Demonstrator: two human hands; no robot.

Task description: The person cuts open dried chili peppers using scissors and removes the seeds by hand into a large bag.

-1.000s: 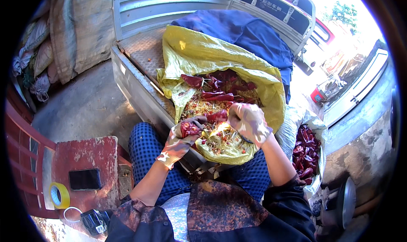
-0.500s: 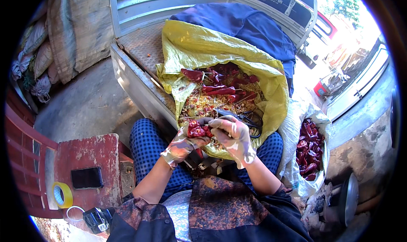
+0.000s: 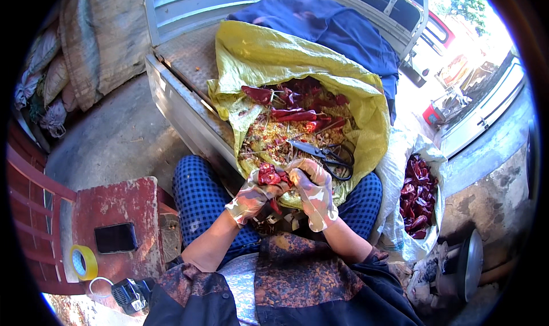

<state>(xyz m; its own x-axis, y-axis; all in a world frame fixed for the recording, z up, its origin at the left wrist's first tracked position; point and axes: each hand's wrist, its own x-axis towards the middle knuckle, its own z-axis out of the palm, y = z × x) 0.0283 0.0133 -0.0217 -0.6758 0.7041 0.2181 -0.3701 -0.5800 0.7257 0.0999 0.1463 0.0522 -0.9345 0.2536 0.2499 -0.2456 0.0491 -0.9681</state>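
Note:
Both my hands wear camouflage-patterned gloves and meet over the near rim of a yellow woven sack (image 3: 286, 46). My left hand (image 3: 250, 200) is closed around a small bunch of dried red chili peppers (image 3: 270, 174). Close against it, my right hand (image 3: 314, 192) has its fingers pinched at the bunch's right end; its fingertips are partly hidden. Inside the sack, dark-handled scissors (image 3: 311, 149) lie on yellow seeds and stem bits (image 3: 266, 137). Several whole red chili peppers (image 3: 297, 115) rest farther back in it.
A white sack (image 3: 389, 212) of red chili peppers (image 3: 419, 197) stands to my right. The yellow sack sits on a metal cart bed (image 3: 189, 57), by a blue cloth (image 3: 320, 20). At left, a worn red chair (image 3: 123, 200) carries a phone (image 3: 116, 238) and a tape roll (image 3: 84, 262).
My right hand has come down and in against the bunch, uncovering the scissors. My left hand has shifted only slightly, still gripping the peppers.

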